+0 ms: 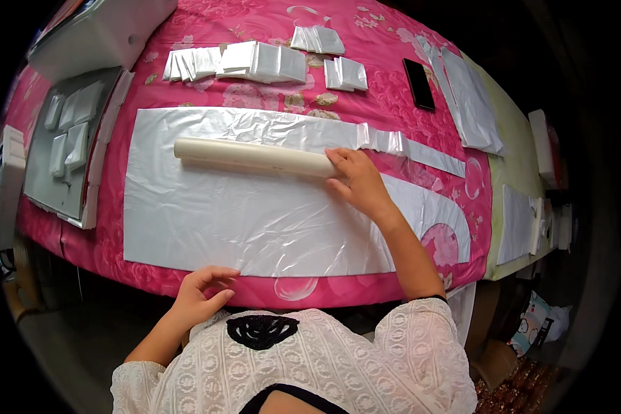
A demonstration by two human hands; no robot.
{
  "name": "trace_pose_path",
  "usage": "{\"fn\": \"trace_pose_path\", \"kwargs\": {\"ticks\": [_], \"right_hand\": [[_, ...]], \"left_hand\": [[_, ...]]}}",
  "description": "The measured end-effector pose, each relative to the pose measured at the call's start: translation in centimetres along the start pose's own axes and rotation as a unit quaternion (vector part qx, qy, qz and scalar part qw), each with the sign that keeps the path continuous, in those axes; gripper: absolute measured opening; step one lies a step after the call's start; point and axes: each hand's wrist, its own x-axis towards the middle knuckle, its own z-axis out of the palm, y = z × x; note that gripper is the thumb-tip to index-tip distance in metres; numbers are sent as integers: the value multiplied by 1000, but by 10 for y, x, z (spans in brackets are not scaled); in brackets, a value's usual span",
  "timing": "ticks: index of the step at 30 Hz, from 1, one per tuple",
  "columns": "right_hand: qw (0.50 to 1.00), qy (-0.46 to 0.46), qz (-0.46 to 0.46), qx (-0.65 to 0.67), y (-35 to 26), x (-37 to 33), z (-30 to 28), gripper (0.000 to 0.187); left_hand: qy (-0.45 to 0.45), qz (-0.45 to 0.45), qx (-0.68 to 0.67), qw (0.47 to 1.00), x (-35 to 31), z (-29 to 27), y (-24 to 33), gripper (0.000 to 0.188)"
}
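She stands at the near edge of a table covered in a pink flowered cloth, and a big silver sheet lies spread flat across the middle of it. On the far half of that sheet rests a cream tube, lying crosswise. Her right hand is laid on the tube's right end, fingers curved over it and thumb underneath against the sheet (more a steadying press than a full grasp, as far as I can tell). Her left hand sits just off the sheet's near edge, at the table's rim close to her body, fingers loosely bent and holding nothing.

Beyond the sheet, toward the far side, small stacks of folded silver pieces lie in a row, and a black phone lies to their right. Left of the sheet sits a grey tray with more silver pieces in it.
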Motion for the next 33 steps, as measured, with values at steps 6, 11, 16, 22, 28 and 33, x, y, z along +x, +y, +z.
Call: {"fn": "trace_pose_path", "kwargs": {"ticks": [6, 11, 16, 22, 28, 33], "right_hand": [[992, -48, 94, 65, -70, -94, 18, 53], [1000, -22, 20, -6, -55, -127, 30, 55], [978, 75, 135, -143, 60, -159, -11, 52], [887, 221, 321, -248, 169, -249, -83, 35], [855, 288, 340, -264, 136, -238, -98, 15], [877, 373, 301, -44, 64, -199, -84, 11]], "left_hand": [[59, 225, 353, 906, 57, 45, 20, 66], [72, 278, 462, 839, 102, 76, -1, 87], [-15, 288, 482, 827, 112, 106, 10, 83], [-83, 298, 518, 798, 113, 137, 16, 83], [-80, 311, 528, 786, 117, 140, 14, 83], [-89, 315, 486, 810, 117, 138, 20, 78]]}}
